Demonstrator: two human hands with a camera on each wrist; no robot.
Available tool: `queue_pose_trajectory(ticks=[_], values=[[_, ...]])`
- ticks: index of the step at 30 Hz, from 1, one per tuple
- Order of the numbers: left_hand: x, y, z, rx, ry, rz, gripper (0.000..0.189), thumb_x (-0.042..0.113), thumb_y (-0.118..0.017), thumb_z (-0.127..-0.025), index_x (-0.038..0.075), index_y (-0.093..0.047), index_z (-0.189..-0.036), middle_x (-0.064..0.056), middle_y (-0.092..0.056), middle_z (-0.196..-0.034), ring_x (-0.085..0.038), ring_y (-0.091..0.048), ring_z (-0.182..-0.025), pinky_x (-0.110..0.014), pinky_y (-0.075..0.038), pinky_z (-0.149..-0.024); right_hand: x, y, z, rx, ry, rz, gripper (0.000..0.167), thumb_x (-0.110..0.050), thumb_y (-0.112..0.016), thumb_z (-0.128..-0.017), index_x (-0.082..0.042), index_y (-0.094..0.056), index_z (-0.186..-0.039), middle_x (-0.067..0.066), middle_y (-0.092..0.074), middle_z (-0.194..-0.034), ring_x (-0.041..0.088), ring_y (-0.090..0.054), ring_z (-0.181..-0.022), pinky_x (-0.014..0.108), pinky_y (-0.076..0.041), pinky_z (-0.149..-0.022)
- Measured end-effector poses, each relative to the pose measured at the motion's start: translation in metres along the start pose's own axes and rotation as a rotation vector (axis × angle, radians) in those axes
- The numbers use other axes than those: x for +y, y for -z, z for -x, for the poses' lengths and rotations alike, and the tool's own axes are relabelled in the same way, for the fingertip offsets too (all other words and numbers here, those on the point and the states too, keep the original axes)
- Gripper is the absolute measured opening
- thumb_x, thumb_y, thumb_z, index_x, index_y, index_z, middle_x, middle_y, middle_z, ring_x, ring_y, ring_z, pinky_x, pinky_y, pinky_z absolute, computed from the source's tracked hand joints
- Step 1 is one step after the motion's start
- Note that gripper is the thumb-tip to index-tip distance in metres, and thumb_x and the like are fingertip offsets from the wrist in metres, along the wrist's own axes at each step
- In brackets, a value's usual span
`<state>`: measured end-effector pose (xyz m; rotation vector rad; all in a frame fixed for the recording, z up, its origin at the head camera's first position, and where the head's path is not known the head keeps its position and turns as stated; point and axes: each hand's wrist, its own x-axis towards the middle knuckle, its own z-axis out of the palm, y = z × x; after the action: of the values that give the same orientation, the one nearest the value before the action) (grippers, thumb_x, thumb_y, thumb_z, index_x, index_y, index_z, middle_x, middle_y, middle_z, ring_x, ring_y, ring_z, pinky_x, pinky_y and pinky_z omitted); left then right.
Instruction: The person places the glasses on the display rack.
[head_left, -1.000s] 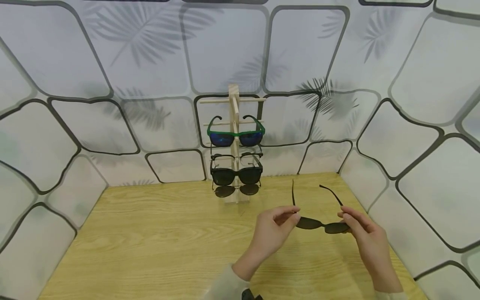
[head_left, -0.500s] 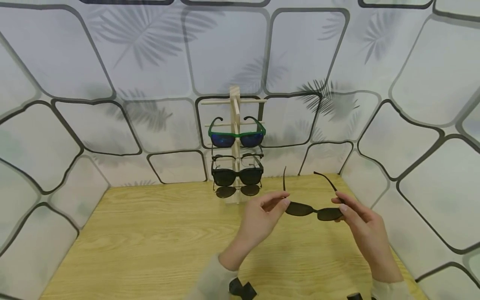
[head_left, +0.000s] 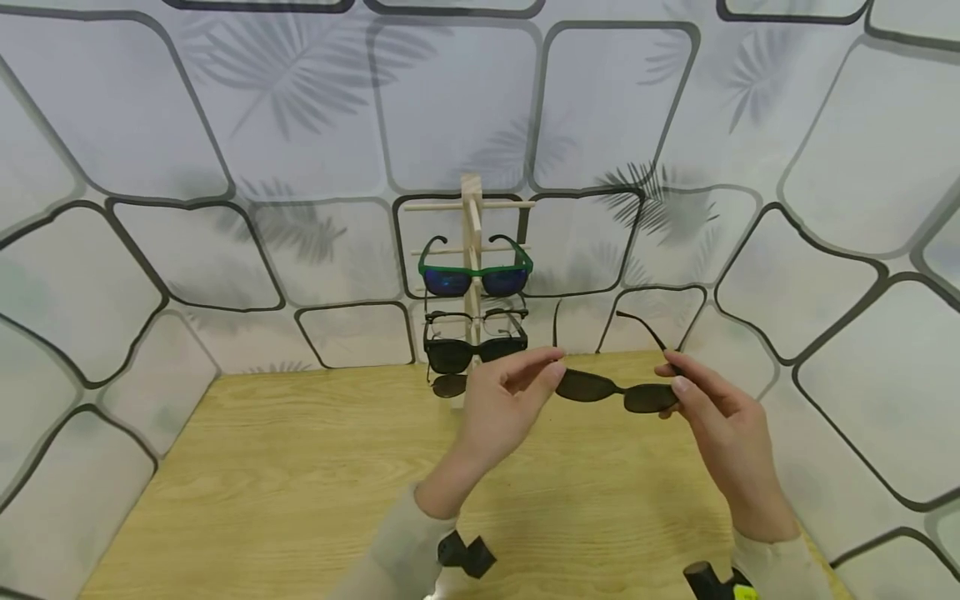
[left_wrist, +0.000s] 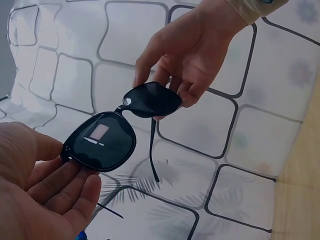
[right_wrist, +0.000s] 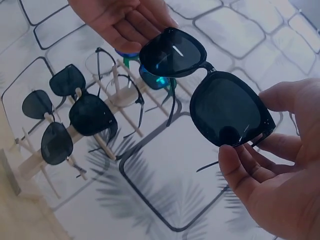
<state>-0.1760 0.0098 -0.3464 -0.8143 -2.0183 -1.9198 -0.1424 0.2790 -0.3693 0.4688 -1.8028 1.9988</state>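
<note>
Both hands hold one pair of black sunglasses in the air, right of the rack, with the temples unfolded and pointing away. My left hand pinches the frame at its left hinge corner. At the opposite corner my right hand grips the frame and temple between thumb and fingers. Dark lenses of the sunglasses fill the middle of the left wrist view. In the right wrist view, the sunglasses hang before the rack, apart from it.
A wooden eyewear rack stands at the table's back, its two upper pegs bare. Below hang green-framed sunglasses, clear glasses, black sunglasses and thin-framed sunglasses. Patterned panels enclose the wooden table.
Both hands have lifted the sunglasses up and to the left, nearer the rack. The left hand now covers part of the rack's lowest pair.
</note>
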Motion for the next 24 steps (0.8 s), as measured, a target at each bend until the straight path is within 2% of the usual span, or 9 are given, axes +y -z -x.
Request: queue_pose_trajectory(ticks=[5, 11, 15, 19, 21, 24], values=[[0.009, 0.008, -0.007, 0.035, -0.017, 0.013, 0.025, 0.013, -0.071, -0.102, 0.004, -0.077, -0.125, -0.013, -0.079, -0.120, -0.023, -0.077, -0.111, -0.028, -0.061, -0.096, -0.010, -0.011, -0.009, -0.005, 0.016, -0.024, 0.038, 0.008, -0.050, -0.107, 0.016, -0.055, -0.143, 0.009, -0.075, -0.122, 0.015, -0.072, -0.099, 0.026, -0.059, -0.074], [0.020, 0.017, -0.013, 0.057, -0.026, -0.007, 0.025, 0.014, -0.071, -0.102, 0.007, -0.078, -0.125, -0.011, -0.079, -0.120, -0.019, -0.077, -0.109, -0.027, -0.061, -0.093, -0.021, -0.022, -0.019, -0.021, 0.043, -0.031, 0.038, 0.006, -0.051, -0.107, 0.015, -0.055, -0.144, 0.010, -0.074, -0.123, 0.016, -0.071, -0.100, 0.027, -0.059, -0.075], [0.026, 0.022, -0.018, 0.075, -0.058, -0.034, 0.025, 0.013, -0.070, -0.103, 0.006, -0.078, -0.125, -0.012, -0.080, -0.117, -0.014, -0.077, -0.101, -0.022, -0.059, -0.079, -0.030, -0.028, -0.027, -0.018, 0.053, -0.017, 0.038, 0.005, -0.053, -0.107, 0.013, -0.056, -0.144, 0.012, -0.074, -0.123, 0.016, -0.071, -0.098, 0.027, -0.059, -0.075], [0.031, 0.028, -0.024, 0.112, -0.106, -0.074, 0.024, 0.012, -0.070, -0.102, 0.005, -0.078, -0.124, -0.012, -0.081, -0.112, -0.007, -0.072, -0.085, -0.020, -0.046, -0.061, -0.037, -0.036, -0.037, -0.005, 0.050, 0.022, 0.038, 0.001, -0.057, -0.106, 0.009, -0.059, -0.143, 0.012, -0.075, -0.123, 0.016, -0.071, -0.099, 0.026, -0.060, -0.075], [0.034, 0.031, -0.026, 0.133, -0.125, -0.097, 0.024, 0.012, -0.070, -0.102, 0.006, -0.078, -0.124, -0.012, -0.082, -0.109, -0.005, -0.067, -0.077, -0.021, -0.041, -0.058, -0.040, -0.040, -0.042, 0.005, 0.050, 0.063, 0.038, -0.002, -0.059, -0.106, 0.006, -0.061, -0.143, 0.009, -0.076, -0.122, 0.015, -0.069, -0.105, 0.024, -0.059, -0.078], [0.038, 0.035, -0.029, 0.157, -0.139, -0.104, 0.024, 0.013, -0.070, -0.102, 0.007, -0.079, -0.123, -0.011, -0.082, -0.107, -0.005, -0.062, -0.071, -0.021, -0.043, -0.059, -0.043, -0.045, -0.050, 0.013, 0.061, 0.108, 0.037, -0.005, -0.062, -0.106, 0.004, -0.064, -0.142, 0.003, -0.077, -0.120, 0.015, -0.066, -0.116, 0.021, -0.057, -0.083]])
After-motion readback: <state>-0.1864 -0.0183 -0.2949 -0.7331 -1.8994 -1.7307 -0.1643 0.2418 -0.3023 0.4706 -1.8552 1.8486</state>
